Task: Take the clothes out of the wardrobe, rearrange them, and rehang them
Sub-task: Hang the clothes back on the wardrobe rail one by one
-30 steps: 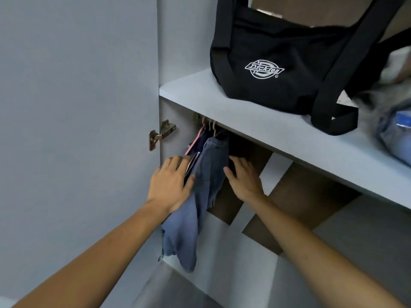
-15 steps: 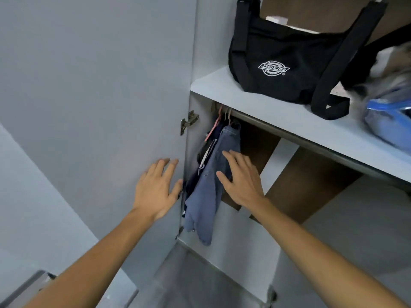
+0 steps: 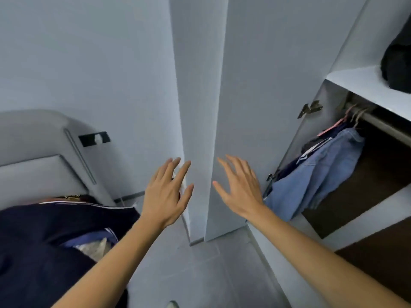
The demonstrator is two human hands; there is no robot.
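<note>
While both bare arms reach forward from the bottom of the view, neither hand holds anything
Left hand (image 3: 165, 192): released, back toward the camera, 4 fingers straight and slightly fanned, thumb spread out to its right; fingertips point up at the edge of the wall panel (image 3: 191, 107) just ahead; whether they touch it cannot be told
Left arm: bare forearm runs up from the lower left corner, crossing over the dark clothing below it
Right hand (image 3: 239, 188): released, fingers straight and spread, thumb stretched out toward the left hand; it lies over the lower part of the open wardrobe door (image 3: 262, 96), contact unclear
Right arm: bare forearm runs in from the lower right corner, wrist bent slightly inward
Gap between hands: narrow, with the door's edge seen between them
Blue denim garment (image 3: 320, 172): hanging inside the wardrobe, just to the right of the right hand and apart from it, draped at a slant
Dark garments (image 3: 311, 150): hung behind the denim, on pink hangers (image 3: 333, 127) from the rail (image 3: 382, 123), up and right of the right hand
Door hinge (image 3: 310, 108): metal, above and right of the right hand
Shelf (image 3: 364, 85): over the rail, far up and right, with 1 black bag (image 3: 398, 61) on it
Dark navy clothing (image 3: 55, 236): heaped below and left of the left hand, outside the wardrobe
Grey headboard (image 3: 44, 161): left of the left hand, behind the heap
</note>
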